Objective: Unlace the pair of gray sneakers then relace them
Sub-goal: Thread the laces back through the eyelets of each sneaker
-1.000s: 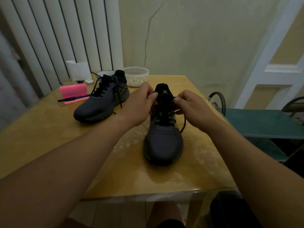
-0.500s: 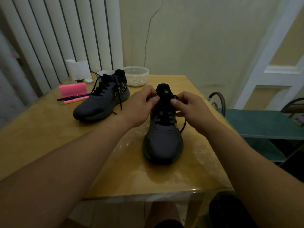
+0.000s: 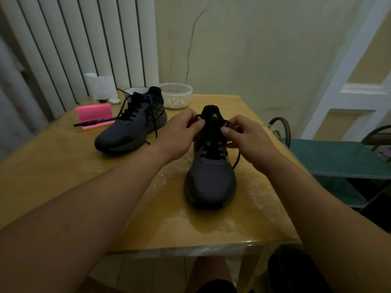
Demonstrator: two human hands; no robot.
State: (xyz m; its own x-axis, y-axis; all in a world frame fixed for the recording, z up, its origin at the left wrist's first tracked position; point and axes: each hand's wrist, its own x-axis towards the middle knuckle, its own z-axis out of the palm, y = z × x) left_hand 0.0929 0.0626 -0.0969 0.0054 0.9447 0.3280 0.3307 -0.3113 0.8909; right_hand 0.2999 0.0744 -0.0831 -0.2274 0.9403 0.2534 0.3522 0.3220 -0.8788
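Left forearm: stretched in from the lower left, wrist straight, back of the hand turned upward.
Left hand [image 3: 179, 132]: raised at the left of the near sneaker's tongue; thumb and forefinger are pinched together on a loop of the black lace [image 3: 237, 161], the other fingers curled beneath.
Right forearm: brought in from the lower right, angled inward.
Right hand [image 3: 245, 136]: held level with the left; its thumb and forefinger are clamped on a second loop, and the remaining fingers are folded.
Near sneaker [image 3: 211, 178]: stood upright on the table [image 3: 63, 166], toe toward the person, its collar between both hands.
Lace tail: hung down the shoe's right side.
Far sneaker [image 3: 129, 132]: set farther back to the left, well apart, laces draped loosely.
Behind: a pink block [image 3: 93, 114] and a clear tub [image 3: 175, 98] are seen.
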